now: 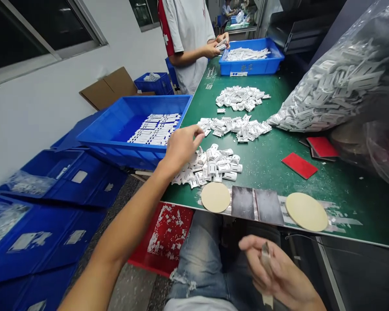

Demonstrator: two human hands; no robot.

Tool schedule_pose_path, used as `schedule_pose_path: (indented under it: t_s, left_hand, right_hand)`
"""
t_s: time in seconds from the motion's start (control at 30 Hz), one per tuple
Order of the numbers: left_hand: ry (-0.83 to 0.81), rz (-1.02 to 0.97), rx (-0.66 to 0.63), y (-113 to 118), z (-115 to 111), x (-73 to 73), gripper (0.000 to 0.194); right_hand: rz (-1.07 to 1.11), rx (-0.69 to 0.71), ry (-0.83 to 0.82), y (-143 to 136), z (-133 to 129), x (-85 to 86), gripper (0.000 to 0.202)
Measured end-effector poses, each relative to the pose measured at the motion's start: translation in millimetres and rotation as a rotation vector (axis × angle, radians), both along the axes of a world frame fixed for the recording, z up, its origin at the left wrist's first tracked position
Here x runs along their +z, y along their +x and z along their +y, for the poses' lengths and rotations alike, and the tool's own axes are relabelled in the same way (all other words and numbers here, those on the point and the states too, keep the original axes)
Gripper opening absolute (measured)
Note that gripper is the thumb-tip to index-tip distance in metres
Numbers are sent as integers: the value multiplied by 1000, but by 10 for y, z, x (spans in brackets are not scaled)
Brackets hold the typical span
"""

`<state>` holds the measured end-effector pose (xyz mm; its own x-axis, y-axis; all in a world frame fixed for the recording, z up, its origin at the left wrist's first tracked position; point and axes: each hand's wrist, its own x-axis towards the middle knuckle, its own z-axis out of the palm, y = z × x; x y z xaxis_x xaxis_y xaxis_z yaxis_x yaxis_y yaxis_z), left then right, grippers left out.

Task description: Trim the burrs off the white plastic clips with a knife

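My left hand [183, 144] reaches over the near pile of curved white plastic parts [214, 166], beside the blue bin's near right corner. Its thumb and index finger point right with a gap between them; the other fingers are mostly hidden, and I see nothing held. Above my lap, the fingers of my right hand [278, 272] are wrapped around a small knife [266, 258], its narrow metallic tip pointing up and its pale lower end showing below the palm. The blue bin [100, 125] to the left contains neat rows of white parts [157, 129].
Two round beige pads [215, 197] and dark plates [257, 204] line the table edge [359, 207]. Red pads [300, 165] and a bulging clear bag of parts [337, 95] lie right. A red tray with scraps [142, 255] is below. Across, a co-worker [189, 43] handles parts beside another blue bin [251, 67].
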<state>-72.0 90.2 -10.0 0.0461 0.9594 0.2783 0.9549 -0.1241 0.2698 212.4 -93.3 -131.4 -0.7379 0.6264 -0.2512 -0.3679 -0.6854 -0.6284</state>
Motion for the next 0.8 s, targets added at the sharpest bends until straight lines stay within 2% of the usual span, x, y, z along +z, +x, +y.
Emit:
schedule_pose_path:
  t_s: [0.1, 0.17, 0.23, 0.3, 0.37, 0.43, 0.47, 0.53, 0.6, 0.67, 0.7, 0.77, 0.8]
  left_hand:
    - [-87, 41, 44, 29, 444, -80, 21]
    - [-147, 64, 62, 60, 648, -141, 24]
    - [-168, 72, 70, 94, 721, -147, 23]
    - [-137, 61, 60, 136, 624, -75, 18]
    - [-69, 40, 34, 187, 323, 44, 17]
    - [19, 3, -39, 242, -178, 145, 18]
    - [58, -23, -112, 266, -484, 170, 17]
    - [174, -152, -418, 298, -1131, 145, 14]
    - [166, -189, -551, 307, -1706, 32, 24]
    - [116, -279, -560, 307, -2116, -124, 29]
    - [73, -361, -522, 309, -2254, -202, 29]
    - [-35, -612, -372, 317, -2428, -334, 27]
    - [-96, -746, -256, 320, -2481, -386, 26]
  right_hand:
    - [-134, -58, 23, -39, -42, 19, 34]
    - [-206, -67, 60, -67, -88, 65, 26]
    - [-286, -62, 132, -76, -146, 140, 27]
    - [-377, -70, 201, -71, -200, 229, 32]
    - [-435, -156, 212, -75, -231, 309, 38]
    - [-401, -307, 164, -110, -228, 365, 42]
    - [-358, -366, 147, -143, -218, 383, 46]
    - [-270, -427, 149, -243, -194, 412, 54]
    - [-276, -433, 204, -378, -189, 444, 53]
    - [-364, -420, 260, -526, -217, 486, 41]
    - [-418, -410, 288, -597, -241, 509, 34]
    - [-525, -383, 377, -719, -297, 547, 23]
    - [-578, -380, 448, -769, -324, 558, 20]
